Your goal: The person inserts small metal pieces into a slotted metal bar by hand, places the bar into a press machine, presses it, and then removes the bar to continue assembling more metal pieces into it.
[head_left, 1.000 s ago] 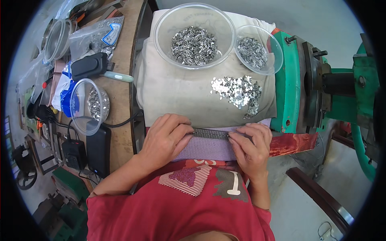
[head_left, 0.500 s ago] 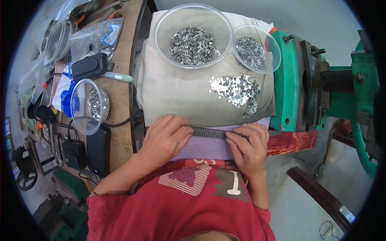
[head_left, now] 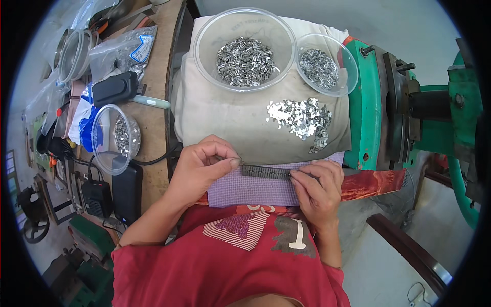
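Note:
A dark, narrow slotted strip (head_left: 266, 172) lies level over the purple checked cloth (head_left: 255, 190) in front of me. My right hand (head_left: 321, 189) grips its right end between thumb and fingers. Just off the strip's left end is my left hand (head_left: 204, 166), its thumb and forefinger drawn together in a pinch. Whatever sits between those fingertips is too small to make out. Beyond the strip, a loose pile of small shiny metal flakes (head_left: 303, 120) lies on the beige cushion-like cloth (head_left: 220, 120).
A large clear tub (head_left: 204, 66) and a smaller clear bowl (head_left: 349, 77) hold small metal pieces at the back. Close on the right stands a green machine (head_left: 365, 112). The wooden bench (head_left: 153, 120) on the left carries another clear tub (head_left: 118, 137), bags and black devices.
My left hand has come away from the strip's left end, and its thumb and forefinger have closed together. More of the strip shows. The right hand keeps its hold.

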Demonstrator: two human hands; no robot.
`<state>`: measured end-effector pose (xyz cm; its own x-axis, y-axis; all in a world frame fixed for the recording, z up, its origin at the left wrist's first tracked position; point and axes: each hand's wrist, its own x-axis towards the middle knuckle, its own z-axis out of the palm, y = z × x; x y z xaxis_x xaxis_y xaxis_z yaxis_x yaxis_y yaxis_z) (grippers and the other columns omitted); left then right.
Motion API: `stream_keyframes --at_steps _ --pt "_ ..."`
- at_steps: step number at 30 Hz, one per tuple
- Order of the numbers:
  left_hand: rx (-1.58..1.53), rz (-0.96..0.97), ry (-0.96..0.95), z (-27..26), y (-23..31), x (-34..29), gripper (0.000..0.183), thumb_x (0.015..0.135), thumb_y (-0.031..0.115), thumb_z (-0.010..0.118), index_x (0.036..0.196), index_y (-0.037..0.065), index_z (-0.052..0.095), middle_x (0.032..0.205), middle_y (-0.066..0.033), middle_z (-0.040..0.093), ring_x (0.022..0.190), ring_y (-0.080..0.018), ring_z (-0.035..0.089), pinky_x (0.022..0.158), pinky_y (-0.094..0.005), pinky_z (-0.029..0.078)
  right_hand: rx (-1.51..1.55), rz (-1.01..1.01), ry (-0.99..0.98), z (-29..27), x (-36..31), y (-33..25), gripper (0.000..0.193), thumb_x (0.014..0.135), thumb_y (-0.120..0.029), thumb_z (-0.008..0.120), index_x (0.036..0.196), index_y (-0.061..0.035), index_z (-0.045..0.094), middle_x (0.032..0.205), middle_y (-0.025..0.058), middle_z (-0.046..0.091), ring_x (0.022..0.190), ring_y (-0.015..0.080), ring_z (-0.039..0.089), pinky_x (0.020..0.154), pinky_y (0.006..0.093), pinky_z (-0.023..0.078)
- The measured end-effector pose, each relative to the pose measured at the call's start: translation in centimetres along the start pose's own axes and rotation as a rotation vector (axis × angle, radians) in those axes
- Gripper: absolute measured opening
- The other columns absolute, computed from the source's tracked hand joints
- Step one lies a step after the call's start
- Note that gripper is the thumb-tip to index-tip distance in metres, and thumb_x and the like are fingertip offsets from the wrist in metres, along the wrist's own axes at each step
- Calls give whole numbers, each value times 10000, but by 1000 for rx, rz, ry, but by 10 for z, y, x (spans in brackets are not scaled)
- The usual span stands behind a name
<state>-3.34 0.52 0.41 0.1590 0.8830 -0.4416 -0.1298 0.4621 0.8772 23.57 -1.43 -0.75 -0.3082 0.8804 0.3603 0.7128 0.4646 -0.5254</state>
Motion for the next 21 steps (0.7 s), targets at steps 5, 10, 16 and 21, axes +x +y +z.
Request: stream_keyframes --at_steps 5,10,16,21 --pt "-10 -21 13 1 -1 2 57 888 24 733 929 -16 731 981 4 615 786 -48 581 684 -200 465 3 4 0 1 0 0 258 711 -86 831 956 -122 759 974 14 668 1001 262 612 946 455 445" --pt "831 360 139 12 -3 9 150 796 61 772 933 37 715 932 -43 629 712 -181 636 633 -316 503 8 17 4 1 -3 4 256 714 -86 828 958 -123 758 978 14 668 1000 262 610 943 457 447" --pt "1065 533 83 10 -1 12 158 786 0 721 924 65 682 968 -73 602 752 -250 651 657 -345 524 2 -5 28 1 0 1 254 684 -39 819 928 -86 763 934 44 670 935 272 614 882 432 457" --pt "1177 597 -27 7 5 16 140 797 40 727 915 66 655 983 -60 592 784 -251 647 661 -371 526 -2 -5 28 2 0 1 263 681 -36 821 932 -87 762 932 43 668 934 273 613 884 433 458"
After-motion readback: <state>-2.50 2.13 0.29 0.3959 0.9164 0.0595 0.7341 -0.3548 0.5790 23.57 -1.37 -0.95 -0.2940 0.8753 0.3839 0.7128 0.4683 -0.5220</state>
